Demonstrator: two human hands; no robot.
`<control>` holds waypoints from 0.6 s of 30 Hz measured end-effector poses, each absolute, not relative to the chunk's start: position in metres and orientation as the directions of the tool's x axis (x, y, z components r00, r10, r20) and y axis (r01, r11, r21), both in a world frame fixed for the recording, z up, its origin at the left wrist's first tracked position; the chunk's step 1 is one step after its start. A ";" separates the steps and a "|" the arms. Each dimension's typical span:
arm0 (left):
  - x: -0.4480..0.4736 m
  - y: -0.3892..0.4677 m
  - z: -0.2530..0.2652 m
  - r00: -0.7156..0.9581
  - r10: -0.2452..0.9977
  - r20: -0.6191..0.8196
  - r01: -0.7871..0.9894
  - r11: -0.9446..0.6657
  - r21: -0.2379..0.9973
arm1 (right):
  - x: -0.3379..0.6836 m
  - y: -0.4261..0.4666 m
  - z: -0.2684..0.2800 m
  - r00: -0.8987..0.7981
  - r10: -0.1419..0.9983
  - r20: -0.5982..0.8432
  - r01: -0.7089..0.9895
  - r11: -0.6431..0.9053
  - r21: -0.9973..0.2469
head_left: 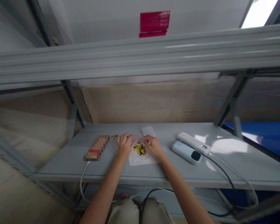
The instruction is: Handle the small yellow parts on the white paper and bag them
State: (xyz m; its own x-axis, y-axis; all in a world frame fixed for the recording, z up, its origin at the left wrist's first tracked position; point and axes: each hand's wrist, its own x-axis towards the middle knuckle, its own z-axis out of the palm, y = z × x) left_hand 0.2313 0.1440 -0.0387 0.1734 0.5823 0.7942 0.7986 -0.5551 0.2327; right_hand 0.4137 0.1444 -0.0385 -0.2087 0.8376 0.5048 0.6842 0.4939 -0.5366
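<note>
A small heap of yellow and dark pieces [140, 149] lies on a white sheet [142, 161], paper or cloth, in the middle of the grey shelf. At the heap's left side is my left hand [125, 144], its thumb apart from the fingers and nothing visible between them. My right hand [153, 145] reaches over the heap's right edge with thumb and fingers drawn together; whatever is in that pinch is too small to make out. A few more yellow and dark pieces [113, 137] lie beyond my left hand.
A pixelated flat object [96, 147] with a white cable lies at left. On the right are a light blue device [186, 152] and a white power strip [193, 143] with cables. A white card [148, 130] lies behind my hands. A ribbed grey beam [140, 60] crosses above.
</note>
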 end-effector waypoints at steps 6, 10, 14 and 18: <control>0.230 0.151 -0.045 0.217 0.598 0.771 0.691 -0.652 0.312 | 0.418 0.152 -0.045 -0.159 0.825 0.543 0.625 0.510 -0.591; 0.233 0.155 -0.048 0.266 0.648 0.714 0.585 -0.697 0.415 | 0.421 0.160 -0.050 0.000 0.844 0.537 0.503 0.464 -0.729; 0.233 0.155 -0.048 0.133 0.755 0.642 0.603 -0.576 0.552 | 0.421 0.163 -0.053 0.054 0.880 0.472 0.340 0.428 -0.837; 0.229 0.158 -0.048 0.010 0.807 0.590 0.557 -0.495 0.668 | 0.417 0.161 -0.055 0.021 0.862 0.507 0.201 0.493 -0.846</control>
